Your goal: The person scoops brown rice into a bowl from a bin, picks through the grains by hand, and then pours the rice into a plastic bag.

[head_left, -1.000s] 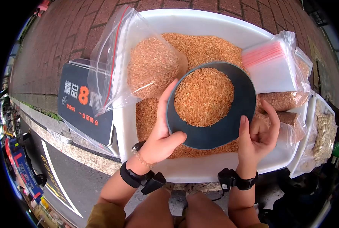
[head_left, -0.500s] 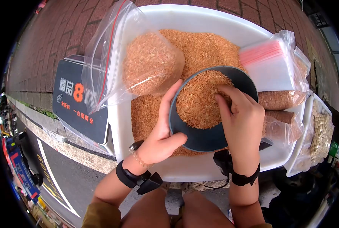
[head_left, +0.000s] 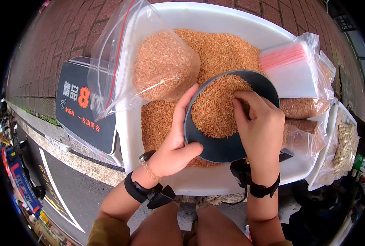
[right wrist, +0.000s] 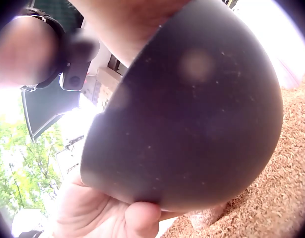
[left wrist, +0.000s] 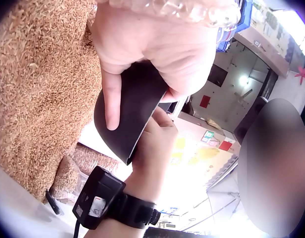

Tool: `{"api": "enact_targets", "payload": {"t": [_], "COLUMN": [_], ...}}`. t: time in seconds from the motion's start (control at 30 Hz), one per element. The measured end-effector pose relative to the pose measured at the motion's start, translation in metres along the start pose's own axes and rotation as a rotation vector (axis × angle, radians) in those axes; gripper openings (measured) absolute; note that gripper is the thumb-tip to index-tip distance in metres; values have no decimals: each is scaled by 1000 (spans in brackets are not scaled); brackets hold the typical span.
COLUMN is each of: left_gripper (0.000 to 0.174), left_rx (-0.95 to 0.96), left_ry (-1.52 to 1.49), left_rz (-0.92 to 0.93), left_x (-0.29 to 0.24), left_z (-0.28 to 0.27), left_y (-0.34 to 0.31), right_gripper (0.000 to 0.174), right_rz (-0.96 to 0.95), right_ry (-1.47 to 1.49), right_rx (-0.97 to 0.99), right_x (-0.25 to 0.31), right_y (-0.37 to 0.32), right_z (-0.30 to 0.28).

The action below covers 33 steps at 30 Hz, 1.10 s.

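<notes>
My left hand (head_left: pixel 172 153) grips a dark bowl (head_left: pixel 215 151) by its left side, thumb over the rim and fingers underneath; the left wrist view also shows those fingers on the bowl's outer wall (left wrist: pixel 135 109). A heap of reddish-brown rice (head_left: pixel 213 112) fills one side of the bowl. Over the bowl, my right hand (head_left: pixel 260 129) has bent fingers and thumb at the heap, pinching among the grains. Below is loose rice (head_left: pixel 219 49) in a white tub (head_left: pixel 199 10). Seen from the right wrist, the bowl's underside (right wrist: pixel 192 119) covers most of the view, hiding the right fingertips.
A clear zip bag (head_left: pixel 162 65) of rice stands in the tub's left part, its top open beside a black box (head_left: pixel 80 131) with lettering. Right of the bowl lie unused zip bags (head_left: pixel 289 61) and filled rice bags (head_left: pixel 305 107). A bag of pale beans (head_left: pixel 346 139) sits further right.
My right hand has moved from the bowl's right rim inward, its fingers now at the rice heap. The left hand still holds the bowl, which has shifted slightly right in the head view.
</notes>
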<state>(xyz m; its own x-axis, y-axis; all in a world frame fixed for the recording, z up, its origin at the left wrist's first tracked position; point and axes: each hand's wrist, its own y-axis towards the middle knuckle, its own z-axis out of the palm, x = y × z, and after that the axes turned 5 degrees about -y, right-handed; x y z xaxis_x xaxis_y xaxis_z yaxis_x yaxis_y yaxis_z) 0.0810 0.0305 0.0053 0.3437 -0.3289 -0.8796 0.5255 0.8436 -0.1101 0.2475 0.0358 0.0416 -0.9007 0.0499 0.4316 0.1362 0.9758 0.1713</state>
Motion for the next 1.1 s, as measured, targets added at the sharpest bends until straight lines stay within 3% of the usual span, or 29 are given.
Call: {"api": "enact_targets", "payload": {"t": [0.53,0.63,0.7,0.8,0.87,0.9,0.93,1.0,1.1], "left_gripper": [85,85,85,86,86,86,86,86,86], "left_rx": [-30,-41,-54,-49,-49,-48,-49,-58,-36], "left_ry": [61,61,-87,-62,-57,-53,-53,20,-43], "left_rz": [-58,-86,-75,-82,-80,-78,-79,-106,-73], "left_x": [0,-2,-7,-5,-6,-6,-6,-4,-5], "left_z": [-2,0,5,2,3,3,2,0,3], "left_y": [-1,-1,0,0,0,1,0,-1,1], "right_gripper": [9,8,8,6,3,4,4,5,6], "right_rz": [-5,166,200,297,454,485,485,529,516], "right_ry": [94,581,670,851,1276,1283,1284,1680,1820], "right_rx": [-20,-52,-31,20,140,183,184,286,329], "right_x": [5,2,1,4,1,0,-2,-7,-11], "right_y": [-1,-9,-11,-13,-13,-12,-11,-9,-6], "right_z": [-11,-17,-23,-30,-34,-36,-36,-34,-29]}}
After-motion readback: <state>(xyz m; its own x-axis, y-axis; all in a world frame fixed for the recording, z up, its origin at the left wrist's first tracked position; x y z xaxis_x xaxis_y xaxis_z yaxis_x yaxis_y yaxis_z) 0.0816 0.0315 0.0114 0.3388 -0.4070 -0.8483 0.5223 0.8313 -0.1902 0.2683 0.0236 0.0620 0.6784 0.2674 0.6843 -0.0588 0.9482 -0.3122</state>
